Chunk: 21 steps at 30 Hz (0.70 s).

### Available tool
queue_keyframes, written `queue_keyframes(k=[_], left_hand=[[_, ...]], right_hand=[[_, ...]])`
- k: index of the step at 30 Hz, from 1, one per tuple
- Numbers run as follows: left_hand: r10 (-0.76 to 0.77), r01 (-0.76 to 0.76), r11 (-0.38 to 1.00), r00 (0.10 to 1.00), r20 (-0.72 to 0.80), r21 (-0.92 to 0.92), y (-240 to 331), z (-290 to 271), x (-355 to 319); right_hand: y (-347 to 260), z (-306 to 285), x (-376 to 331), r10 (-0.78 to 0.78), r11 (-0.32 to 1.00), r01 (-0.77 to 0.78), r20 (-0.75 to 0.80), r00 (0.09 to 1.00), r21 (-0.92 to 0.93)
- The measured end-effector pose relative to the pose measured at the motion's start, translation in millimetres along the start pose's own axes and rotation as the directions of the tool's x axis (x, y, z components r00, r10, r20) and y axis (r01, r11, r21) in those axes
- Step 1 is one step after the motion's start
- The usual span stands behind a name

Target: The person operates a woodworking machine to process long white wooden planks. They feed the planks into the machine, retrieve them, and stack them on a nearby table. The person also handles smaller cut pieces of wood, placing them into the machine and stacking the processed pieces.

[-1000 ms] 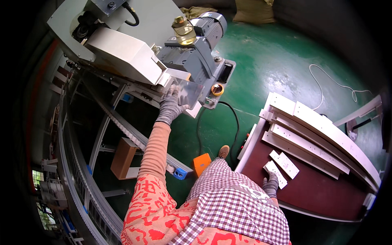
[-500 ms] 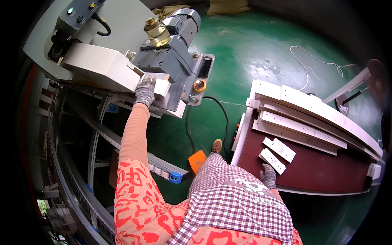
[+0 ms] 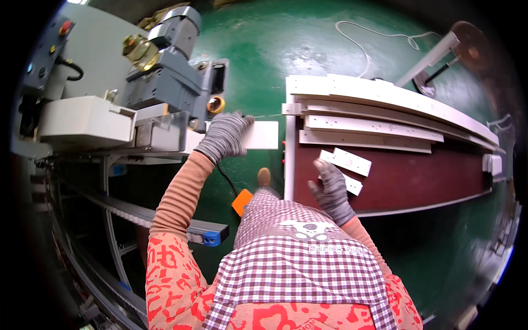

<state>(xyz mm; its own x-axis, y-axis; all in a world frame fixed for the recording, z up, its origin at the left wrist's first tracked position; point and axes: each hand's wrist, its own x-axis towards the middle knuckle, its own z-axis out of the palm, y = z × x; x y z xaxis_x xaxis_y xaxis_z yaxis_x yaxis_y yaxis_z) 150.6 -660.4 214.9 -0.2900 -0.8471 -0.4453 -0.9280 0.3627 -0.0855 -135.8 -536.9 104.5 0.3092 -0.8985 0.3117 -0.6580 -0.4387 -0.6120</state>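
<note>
Head view: from here I see the left hand [image 3: 224, 135] grasping a board [image 3: 264, 136] in its fingers, between machine [image 3: 88, 120] and counter [image 3: 401, 179], presumably to bear its weight over the floor [image 3: 275, 44]. The right hand [image 3: 333, 191]'s fingers are released, just beside small planks [image 3: 352, 161] lying flat, likely for stability.

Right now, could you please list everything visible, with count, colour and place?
Machine: one, grey, left
Container: one, yellowish, on machine
Ring: one, orange, on machine
Rails: several, grey, lower left
Boxy thing: one, orange, floor
Long cable: one, white, upper right
Stand: one, pale, upper right
Table: one, maroon, right
Strips: several, white, on table
Short pieces: two, white, on table
Panel: one, white, centre
Apron: one, purple checked, bottom
Shoe: one, brown, centre
Left hand: one, grey glove, holding panel
Right hand: one, grey glove, by short pieces
</note>
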Motion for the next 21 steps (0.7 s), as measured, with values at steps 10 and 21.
queue_keyframes(k=[10, 21], left_hand=[[0.371, -0.412, 0.897, 0.899, -0.235, -0.16, 178, 67, 26], [-0.093, 0.061, 0.903, 0.994, -0.054, -0.426, 134, 154, -65]], right_hand=[[51, -24, 9, 0.465, 0.861, -0.236, 0.511, 0.723, -0.45], [218, -39, -29, 0.616, 0.72, -0.272, 0.407, 0.674, -0.638]])
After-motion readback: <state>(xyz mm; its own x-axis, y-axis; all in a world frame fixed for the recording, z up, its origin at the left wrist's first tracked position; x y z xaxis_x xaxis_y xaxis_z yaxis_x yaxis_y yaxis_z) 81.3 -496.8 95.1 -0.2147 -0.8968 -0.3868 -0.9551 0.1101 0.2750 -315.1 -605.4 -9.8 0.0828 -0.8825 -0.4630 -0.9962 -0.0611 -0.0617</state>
